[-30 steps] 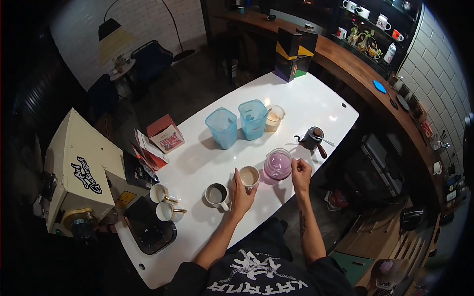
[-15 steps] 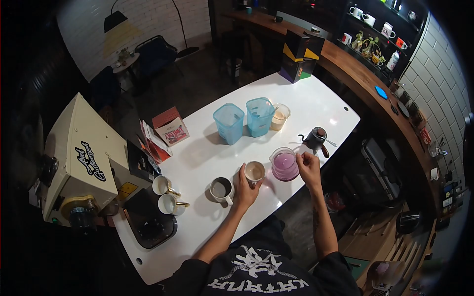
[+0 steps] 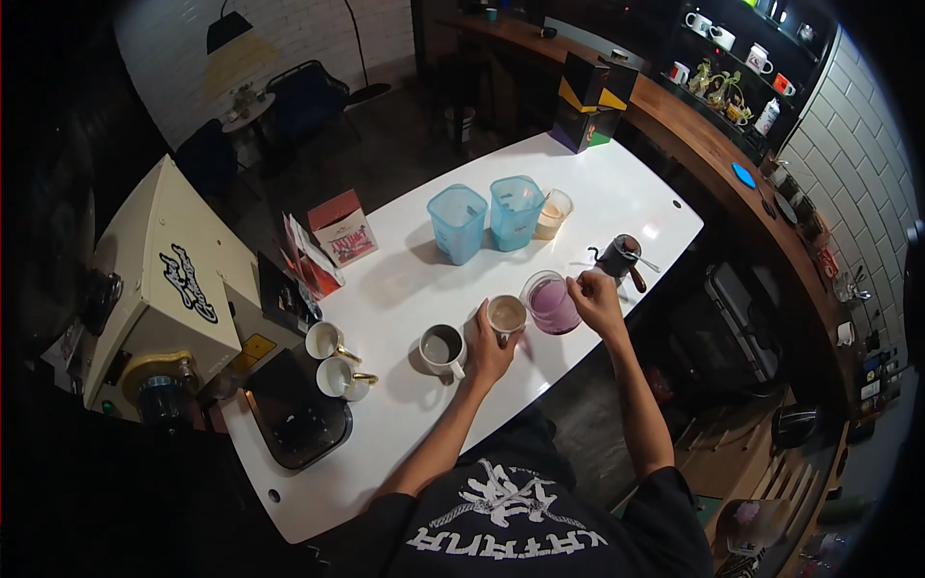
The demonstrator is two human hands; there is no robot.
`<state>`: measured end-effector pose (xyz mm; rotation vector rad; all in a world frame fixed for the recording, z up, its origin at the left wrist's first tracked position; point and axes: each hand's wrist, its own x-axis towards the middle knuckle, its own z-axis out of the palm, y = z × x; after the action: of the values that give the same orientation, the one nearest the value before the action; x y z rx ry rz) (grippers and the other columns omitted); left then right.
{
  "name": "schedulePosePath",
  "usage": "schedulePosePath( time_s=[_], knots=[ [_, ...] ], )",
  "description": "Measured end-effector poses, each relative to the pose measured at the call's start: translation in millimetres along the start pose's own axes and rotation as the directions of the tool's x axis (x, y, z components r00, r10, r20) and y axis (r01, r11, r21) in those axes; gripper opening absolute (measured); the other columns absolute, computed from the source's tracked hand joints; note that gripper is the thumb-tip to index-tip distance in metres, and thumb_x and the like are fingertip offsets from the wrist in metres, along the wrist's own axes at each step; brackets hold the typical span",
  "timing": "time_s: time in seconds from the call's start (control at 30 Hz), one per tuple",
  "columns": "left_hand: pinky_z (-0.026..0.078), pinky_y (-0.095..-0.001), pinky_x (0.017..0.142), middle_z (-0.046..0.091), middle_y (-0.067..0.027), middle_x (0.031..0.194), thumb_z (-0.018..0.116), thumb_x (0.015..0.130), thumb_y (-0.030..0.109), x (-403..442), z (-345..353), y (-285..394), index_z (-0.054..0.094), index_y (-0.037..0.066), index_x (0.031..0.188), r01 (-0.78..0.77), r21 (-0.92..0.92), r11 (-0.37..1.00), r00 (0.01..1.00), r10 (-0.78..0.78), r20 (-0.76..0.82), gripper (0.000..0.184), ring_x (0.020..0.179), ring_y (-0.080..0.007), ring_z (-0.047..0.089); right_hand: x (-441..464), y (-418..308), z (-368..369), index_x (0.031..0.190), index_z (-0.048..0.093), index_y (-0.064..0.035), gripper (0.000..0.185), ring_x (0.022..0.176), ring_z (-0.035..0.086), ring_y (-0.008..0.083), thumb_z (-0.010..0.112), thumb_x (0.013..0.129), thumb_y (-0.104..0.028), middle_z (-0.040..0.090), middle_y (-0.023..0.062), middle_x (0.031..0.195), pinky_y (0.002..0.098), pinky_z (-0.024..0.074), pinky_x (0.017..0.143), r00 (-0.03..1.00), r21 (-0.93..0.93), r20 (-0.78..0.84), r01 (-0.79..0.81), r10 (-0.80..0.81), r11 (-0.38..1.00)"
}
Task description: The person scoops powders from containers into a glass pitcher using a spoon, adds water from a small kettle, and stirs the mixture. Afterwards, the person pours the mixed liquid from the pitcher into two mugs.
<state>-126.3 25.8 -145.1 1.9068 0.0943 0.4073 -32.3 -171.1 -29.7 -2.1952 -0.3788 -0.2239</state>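
Note:
My left hand [image 3: 493,349] is wrapped round a pale mug [image 3: 506,316] with a light brown drink in it. To its right, my right hand [image 3: 593,294] grips a glass server [image 3: 551,304] of pinkish-purple liquid by its handle side. The server is tilted a little toward the mug and its rim is close to it; whether they touch I cannot tell. Left of my left hand stands a grey-white mug [image 3: 442,350] with a dark inside. Two white cups with gold handles, one [image 3: 326,341] behind the other [image 3: 337,379], are farther left.
Two blue plastic containers [image 3: 458,223] [image 3: 515,212] and a glass cup [image 3: 552,215] stand behind. A dark hand grinder [image 3: 619,256] is at the right. A red box [image 3: 343,229], packets and a cream machine [image 3: 173,299] are at the left; black boxes [image 3: 590,101] stand at the far end.
The server has tilted toward the mug and come closer to it, my right hand turning with it. The camera view has shifted slightly. My left hand still holds the mug.

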Motion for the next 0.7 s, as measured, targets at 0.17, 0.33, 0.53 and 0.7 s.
schedulePosePath(
  time_s=[0.17,0.33,0.53,0.7],
  knots=[
    [0.043,-0.0509,0.108,0.042,-0.0324,0.146,0.078,0.089,0.028,1,1,-10,0.021,-0.001,0.155,-0.066,0.096,0.993,0.998,0.068,-0.015,0.092,0.133,-0.0475,0.048,6,-20,0,0.073,0.066,0.0077,0.037,0.057,0.063,0.0299,0.069,0.09,-0.024,0.063,0.0218,0.064,0.041,0.0472,0.058,0.999,-0.081,0.049,0.021,-0.018,0.996],
    [0.042,-0.0512,0.108,0.044,-0.0327,0.144,0.078,0.089,0.028,0,1,-7,0.02,-0.003,0.155,-0.04,0.071,0.997,0.999,0.04,-0.005,0.093,0.132,-0.0472,0.049,9,-24,3,0.071,0.064,0.0083,0.035,0.055,0.06,0.0313,0.069,0.09,-0.021,0.061,0.0222,0.064,0.0426,0.0458,0.057,0.993,-0.118,0.106,0.056,-0.044,0.991],
    [0.041,-0.0522,0.109,0.038,-0.0329,0.144,0.079,0.086,0.017,1,-6,9,0.02,-0.004,0.153,-0.01,0.013,1.0,1.0,0.01,0.023,0.092,0.134,-0.0503,0.043,13,-32,2,0.071,0.064,0.0083,0.035,0.056,0.062,0.0324,0.069,0.09,-0.021,0.062,0.0233,0.064,0.043,0.0466,0.058,0.99,-0.163,0.14,0.039,-0.016,0.986],
    [0.043,-0.0534,0.105,0.044,-0.0321,0.141,0.079,0.088,0.023,0,-5,5,0.024,-0.004,0.152,-0.055,0.042,0.998,0.998,0.056,-0.017,0.089,0.131,-0.0492,0.047,18,-30,3,0.073,0.065,0.0082,0.034,0.058,0.062,0.038,0.07,0.089,-0.021,0.063,0.0247,0.066,0.0439,0.0483,0.059,0.983,-0.192,0.161,0.121,-0.09,0.974]
  ],
)
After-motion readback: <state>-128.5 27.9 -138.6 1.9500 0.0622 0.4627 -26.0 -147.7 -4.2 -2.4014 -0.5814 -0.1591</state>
